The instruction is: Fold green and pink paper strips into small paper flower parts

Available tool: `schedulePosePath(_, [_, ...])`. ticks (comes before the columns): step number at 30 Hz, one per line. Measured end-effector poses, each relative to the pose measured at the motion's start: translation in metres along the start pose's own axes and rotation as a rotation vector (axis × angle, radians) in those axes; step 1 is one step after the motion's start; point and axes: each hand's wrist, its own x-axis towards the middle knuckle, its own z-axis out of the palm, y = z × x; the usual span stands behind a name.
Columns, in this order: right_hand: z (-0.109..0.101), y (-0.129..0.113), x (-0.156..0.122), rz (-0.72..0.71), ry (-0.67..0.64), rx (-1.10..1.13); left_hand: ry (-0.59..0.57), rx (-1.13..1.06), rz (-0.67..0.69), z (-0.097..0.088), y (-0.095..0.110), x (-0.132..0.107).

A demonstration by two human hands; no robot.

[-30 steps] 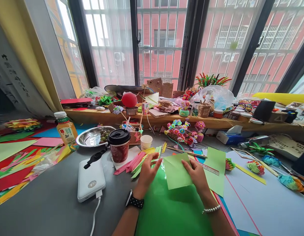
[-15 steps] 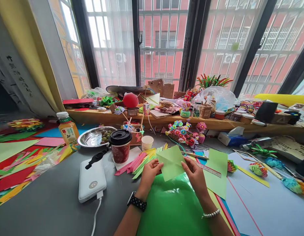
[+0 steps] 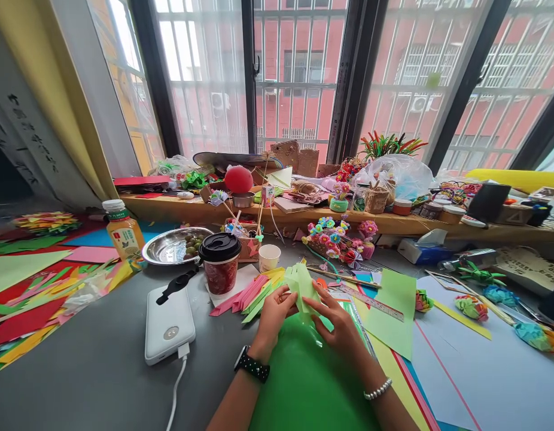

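Observation:
A light green sheet of paper (image 3: 299,281), partly folded over, is held up above a shiny green surface (image 3: 313,383) in front of me. My left hand (image 3: 276,311) grips its left edge between thumb and fingers. On the right side, my right hand (image 3: 333,314) has its fingertips closed on the paper, with the other fingers curved below. Beyond my left hand lie folded pink, green and yellow paper strips (image 3: 254,293). A pink ruler (image 3: 371,302) and a larger green sheet (image 3: 396,311) lie to the right of my right hand.
Left of my arms is a white power bank (image 3: 169,326) with a cable. Behind it stand a lidded coffee cup (image 3: 219,269), a steel plate (image 3: 163,254) of olive-green fruit, a juice bottle (image 3: 125,233) and a paper cup (image 3: 269,257). Paper flowers (image 3: 472,308) lie on the right.
The green sheet, spread flat between both hands before, is now folded over. My right hand has moved left, closer to my left hand.

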Motion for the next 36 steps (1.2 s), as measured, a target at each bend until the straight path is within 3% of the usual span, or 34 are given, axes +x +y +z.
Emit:
schedulePosePath(8, [-0.0015, -0.0015, 0.0002, 0.032, 0.059, 0.047, -0.003, -0.007, -0.008, 0.0005, 0.002, -0.0011])
schedulePosePath(15, [-0.0033, -0.0053, 0.0007, 0.318, 0.195, 0.12, -0.032, 0.062, -0.126, 0.0029, 0.0056, -0.0064])
schedulePosePath(23, [-0.0052, -0.0015, -0.0017, 0.02, 0.104, 0.005, -0.033, 0.06, -0.139, 0.0028, 0.0043, -0.0066])
schedulePosePath(29, [-0.0031, 0.0011, -0.0016, -0.07, 0.067, -0.16, -0.159, -0.054, -0.077, 0.0052, 0.0042, -0.007])
schedulePosePath(36, [-0.0026, 0.0026, -0.002, -0.089, 0.025, -0.231, -0.18, -0.014, -0.044, 0.0066, 0.0052, -0.0071])
